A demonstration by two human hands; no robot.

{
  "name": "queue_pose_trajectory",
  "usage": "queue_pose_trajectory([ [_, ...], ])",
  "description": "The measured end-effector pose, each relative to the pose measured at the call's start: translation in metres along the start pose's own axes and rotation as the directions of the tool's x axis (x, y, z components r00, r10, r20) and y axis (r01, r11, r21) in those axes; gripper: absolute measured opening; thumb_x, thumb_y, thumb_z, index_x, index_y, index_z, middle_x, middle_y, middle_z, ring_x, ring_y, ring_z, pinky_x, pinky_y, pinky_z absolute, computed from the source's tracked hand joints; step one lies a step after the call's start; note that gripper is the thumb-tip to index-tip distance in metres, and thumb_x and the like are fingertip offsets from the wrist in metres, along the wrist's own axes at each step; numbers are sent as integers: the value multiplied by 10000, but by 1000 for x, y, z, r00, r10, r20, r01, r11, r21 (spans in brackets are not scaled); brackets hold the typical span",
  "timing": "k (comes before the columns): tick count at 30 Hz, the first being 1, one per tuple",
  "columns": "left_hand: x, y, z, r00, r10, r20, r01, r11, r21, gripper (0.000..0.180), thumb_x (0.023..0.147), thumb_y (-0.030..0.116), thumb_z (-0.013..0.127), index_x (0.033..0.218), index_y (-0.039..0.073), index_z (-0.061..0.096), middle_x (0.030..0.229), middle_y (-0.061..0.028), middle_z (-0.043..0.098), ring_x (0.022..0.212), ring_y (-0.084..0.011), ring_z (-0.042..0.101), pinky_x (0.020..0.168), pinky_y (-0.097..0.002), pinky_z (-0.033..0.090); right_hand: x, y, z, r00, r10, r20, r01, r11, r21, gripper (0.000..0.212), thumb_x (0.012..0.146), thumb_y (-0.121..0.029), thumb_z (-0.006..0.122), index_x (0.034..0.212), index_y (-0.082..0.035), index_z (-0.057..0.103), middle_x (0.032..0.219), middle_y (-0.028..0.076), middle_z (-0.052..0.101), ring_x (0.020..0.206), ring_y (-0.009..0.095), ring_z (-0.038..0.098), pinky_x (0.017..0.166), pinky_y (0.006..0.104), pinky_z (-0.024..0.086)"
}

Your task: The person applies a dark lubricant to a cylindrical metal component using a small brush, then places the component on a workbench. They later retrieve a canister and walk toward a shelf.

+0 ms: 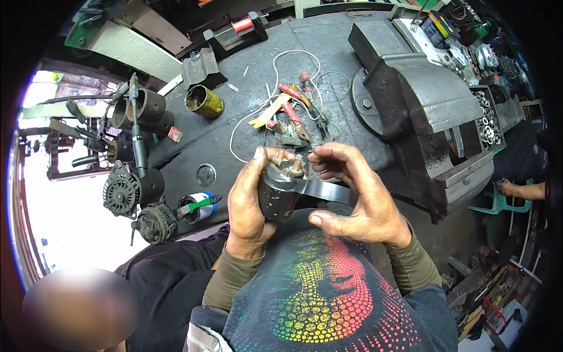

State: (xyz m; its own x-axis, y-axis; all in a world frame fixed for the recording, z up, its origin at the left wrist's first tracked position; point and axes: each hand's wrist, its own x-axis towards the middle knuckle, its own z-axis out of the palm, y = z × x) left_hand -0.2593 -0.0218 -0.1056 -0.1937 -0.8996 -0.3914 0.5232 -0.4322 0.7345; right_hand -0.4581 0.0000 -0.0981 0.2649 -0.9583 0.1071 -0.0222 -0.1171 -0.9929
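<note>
My left hand (247,202) is closed around a dark cylinder with bolt studs on top, which looks like a starter solenoid (280,198). It is held upright in front of my chest. From its upper side a shiny grey strip (322,190), perhaps tape or thin metal, stretches right toward my other palm. My right hand (368,202) has thumb and fingers spread apart around the strip; whether the palm touches its far end is hidden. Just beyond my hands on the bench lie pliers with red handles (291,112), a yellow piece (268,111) and a loop of pale wire (275,58).
A large bench vise (419,111) stands at right, beside a tray of nuts (488,120). At left are a yellow-stained can (205,102), alternators (122,189) and a green-handled brush (199,205) on a tin. Another person (170,287) is close at my left; another's hand (509,188) shows far right.
</note>
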Motion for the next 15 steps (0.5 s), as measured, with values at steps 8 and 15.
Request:
queue_pose_trajectory([
  [8, -3, -3, -6, 982, -32, 189, 2, 987, 159, 496, 1028, 462, 638, 1211, 1, 604, 1052, -95, 677, 942, -167, 675, 852, -306, 564, -3, 2, 6, 992, 85, -93, -81, 996, 43, 467, 966, -232, 770, 1284, 43, 567, 1131, 160, 669, 933, 198, 707, 843, 350, 563],
  [15, -9, -14, 7, 994, 52, 100, -76, 965, 250, 371, 1064, 334, 653, 1211, -7, 645, 1063, -53, 700, 915, -104, 665, 793, -250, 559, -1, 2, 14, 991, 52, -124, -64, 993, -98, 378, 970, -191, 741, 1218, 24, 554, 1076, 157, 633, 1015, 248, 667, 904, 384, 545],
])
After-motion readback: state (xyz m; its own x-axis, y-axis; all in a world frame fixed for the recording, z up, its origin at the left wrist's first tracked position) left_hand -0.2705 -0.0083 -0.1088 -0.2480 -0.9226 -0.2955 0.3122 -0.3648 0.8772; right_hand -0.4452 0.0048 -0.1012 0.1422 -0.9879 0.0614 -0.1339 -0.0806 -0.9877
